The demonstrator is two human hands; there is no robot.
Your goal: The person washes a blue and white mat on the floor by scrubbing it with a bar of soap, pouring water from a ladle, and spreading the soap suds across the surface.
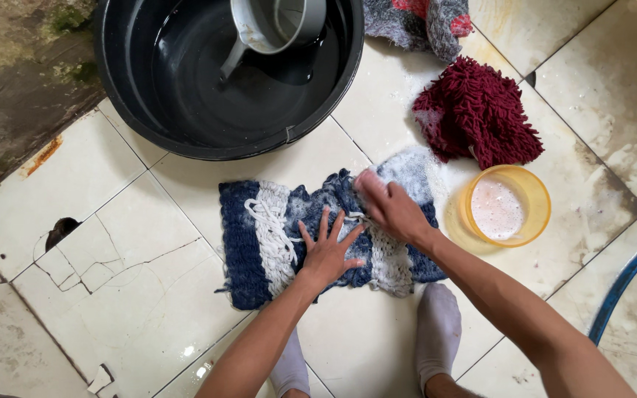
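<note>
My left hand [327, 254] presses flat and open on the sodden, floppy, heavy blue-and-white mat [274, 239] while my right hand [391, 210], curled shut, scrubs its soapy middle.

1. No packages, labels, signs or screens show anywhere in the view, from the upper left of the frame to the lower right
</note>
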